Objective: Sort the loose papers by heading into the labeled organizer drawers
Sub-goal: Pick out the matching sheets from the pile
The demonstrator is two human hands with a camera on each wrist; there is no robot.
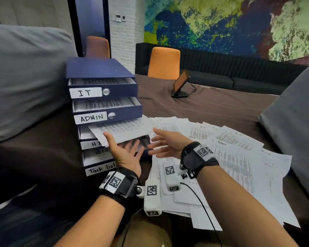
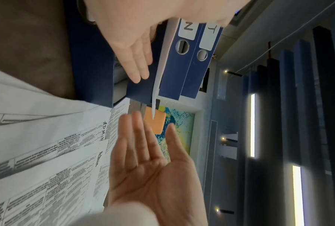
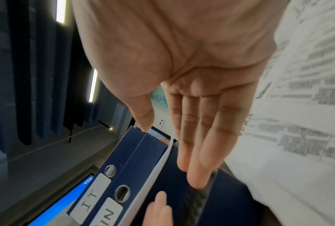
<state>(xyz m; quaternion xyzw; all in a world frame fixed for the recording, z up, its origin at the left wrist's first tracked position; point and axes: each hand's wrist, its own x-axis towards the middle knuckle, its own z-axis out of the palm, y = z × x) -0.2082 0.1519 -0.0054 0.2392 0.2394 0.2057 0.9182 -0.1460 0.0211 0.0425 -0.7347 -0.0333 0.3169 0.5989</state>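
Across the mouth of the third drawer (image 1: pixel 84 134), directly under the ADMIN drawer (image 1: pixel 114 114), lies one printed sheet (image 1: pixel 125 130). It is skewed: long axis running left-right, far edge over the drawer, near edge and right corner hanging out past the drawer front. The label below it reads "H" and then is covered; probably HR, cannot confirm.

Left hand (image 1: pixel 126 155) sits just in front of the sheet's near edge, fingers straight and spread, thumb tip at or touching the edge, holding nothing. Right hand (image 1: pixel 165 144) hovers off the sheet's right corner, palm turned inward, fingers loosely extended, also empty. Left is the nearer of the two. The sheet lies ahead of and slightly above both palms, so squaring it would likely mean a push away from the body, right side first.

Remaining loose papers (image 1: pixel 230 157) fan over the brown table (image 1: pixel 212 104) to the right, headings "IT" and "Admin" legible; plenty still unsorted. IT drawer (image 1: pixel 103 86) on top and Task list drawer (image 1: pixel 98 157) at the bottom both stand pulled out, with paper inside.

Left wrist view shows the sheet edge-on, as a thin white line slipping under the ADMIN drawer, with the overhang curling free — unreadable from the head view. Right wrist view shows the right fingers (image 3: pixel 199 152) clear of that edge, not touching.
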